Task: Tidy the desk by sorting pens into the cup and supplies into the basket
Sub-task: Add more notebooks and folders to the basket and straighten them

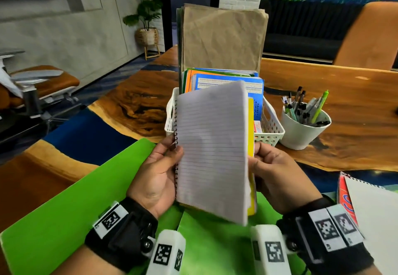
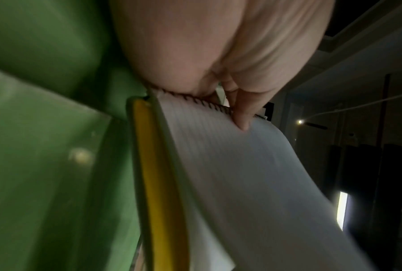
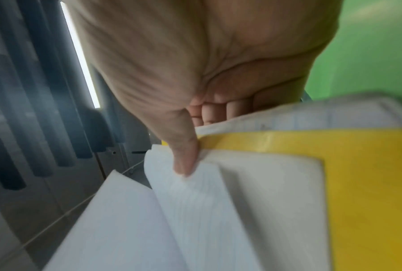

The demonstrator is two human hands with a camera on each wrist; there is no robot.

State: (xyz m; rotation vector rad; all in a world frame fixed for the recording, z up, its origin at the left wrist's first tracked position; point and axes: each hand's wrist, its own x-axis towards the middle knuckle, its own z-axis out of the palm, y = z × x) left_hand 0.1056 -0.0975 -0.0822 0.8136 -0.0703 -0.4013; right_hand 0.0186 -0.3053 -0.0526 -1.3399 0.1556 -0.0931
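From the head view, the white perforated basket (image 1: 270, 127) stood on the wooden desk (image 1: 344, 93), packed with upright supplies: a tall brown paper folder (image 1: 221, 37) at the back, blue and orange exercise books (image 1: 226, 78) in front of it. Just right of the basket, the white cup (image 1: 301, 132) held a bundle of pens (image 1: 305, 108), tips and caps pointing up. On the near side of the basket, raised above green folders (image 1: 64, 199), was the spiral notebook (image 1: 211, 145), its lined pages facing up and its yellow cover showing along the right edge. The left hand (image 1: 157, 173) gripped its coil side, thumb on the page; the right hand (image 1: 277, 173) held the opposite edge. Another spiral pad (image 1: 370, 205) lay well right of the basket, at the picture's edge.

From the left wrist view, the left hand (image 2: 195, 55) had its thumb pressed on the lined paper beside the coil of the spiral notebook (image 2: 241, 174), fingers curled behind the binding.

From the right wrist view, the right hand (image 3: 183, 73) pinched a fanned sheaf of pages of the spiral notebook (image 3: 206, 210), thumb on top, fingers tucked beneath, the yellow cover alongside.
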